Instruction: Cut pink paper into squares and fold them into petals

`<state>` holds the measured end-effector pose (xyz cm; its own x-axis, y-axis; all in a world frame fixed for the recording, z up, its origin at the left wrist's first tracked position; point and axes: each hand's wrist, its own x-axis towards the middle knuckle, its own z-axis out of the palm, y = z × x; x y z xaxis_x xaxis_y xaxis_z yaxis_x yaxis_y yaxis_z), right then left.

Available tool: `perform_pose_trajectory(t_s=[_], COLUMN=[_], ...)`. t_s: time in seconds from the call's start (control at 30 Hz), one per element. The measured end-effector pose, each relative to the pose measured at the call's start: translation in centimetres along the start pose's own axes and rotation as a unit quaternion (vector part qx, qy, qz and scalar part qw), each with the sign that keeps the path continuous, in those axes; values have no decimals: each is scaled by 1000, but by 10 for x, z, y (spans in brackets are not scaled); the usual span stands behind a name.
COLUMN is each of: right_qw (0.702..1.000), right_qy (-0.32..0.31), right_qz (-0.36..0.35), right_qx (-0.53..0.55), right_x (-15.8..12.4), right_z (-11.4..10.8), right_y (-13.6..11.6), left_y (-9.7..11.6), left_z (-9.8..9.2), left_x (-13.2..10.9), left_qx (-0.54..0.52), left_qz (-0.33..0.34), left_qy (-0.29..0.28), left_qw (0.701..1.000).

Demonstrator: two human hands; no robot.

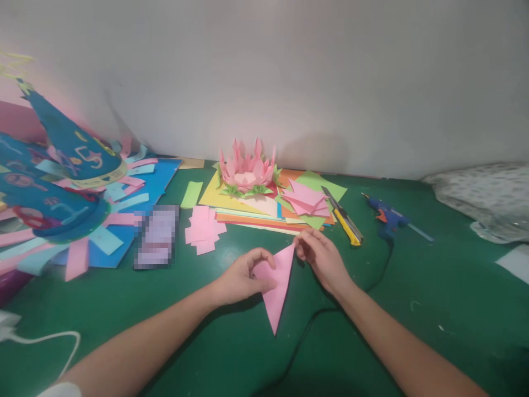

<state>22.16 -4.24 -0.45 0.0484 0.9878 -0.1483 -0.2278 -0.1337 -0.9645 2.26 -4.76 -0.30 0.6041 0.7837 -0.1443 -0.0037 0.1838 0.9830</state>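
Note:
A pink sheet of paper (282,273), folded to a triangle, is held above the green table in the middle of the view. My left hand (243,278) grips its left side, thumb in front and fingers curled round the edge. At the upper right corner, the fingertips of my right hand (320,256) are closed on the paper's tip. One point of the triangle hangs down toward me. Beyond my hands stands a pink folded-paper lotus (248,172) with green leaves, on a stack of coloured paper (264,221).
Pink paper pieces (202,234) lie left, beside a blurred-out phone-like rectangle (157,237). Pink folded papers (306,198), a yellow cutter knife (347,220) and a blue glue gun (388,215) with a black cord lie right. Blue paper cone hats (78,138) stand far left; clear plastic (491,198) lies far right.

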Motion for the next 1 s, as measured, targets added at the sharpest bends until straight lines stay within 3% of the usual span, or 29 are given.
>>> perform_pose_trajectory(t_s=[0.13, 0.27, 0.5, 0.77, 1.0], right_qw=[992, 980, 981, 988, 991], right_qy=[-123, -192, -174, -137, -131], right_qz=[29, 43, 23, 24, 22], right_qx=[8, -37, -77, -65, -9], right_x=[-3, -8, -7, -8, -7], right_z=[0, 2, 3, 6, 2], right_y=[-2, -1, -2, 0, 1], left_y=[-3, -3, -4, 0, 0], left_z=[-1, -2, -3, 0, 1], left_x=[2, 4, 6, 4, 6], left_qx=[-136, -161, -113, -62, -157], left_qz=[-11, -8, -16, -41, 1], left_qy=[-18, 6, 57, 43, 52], left_qw=[991, 987, 992, 996, 986])
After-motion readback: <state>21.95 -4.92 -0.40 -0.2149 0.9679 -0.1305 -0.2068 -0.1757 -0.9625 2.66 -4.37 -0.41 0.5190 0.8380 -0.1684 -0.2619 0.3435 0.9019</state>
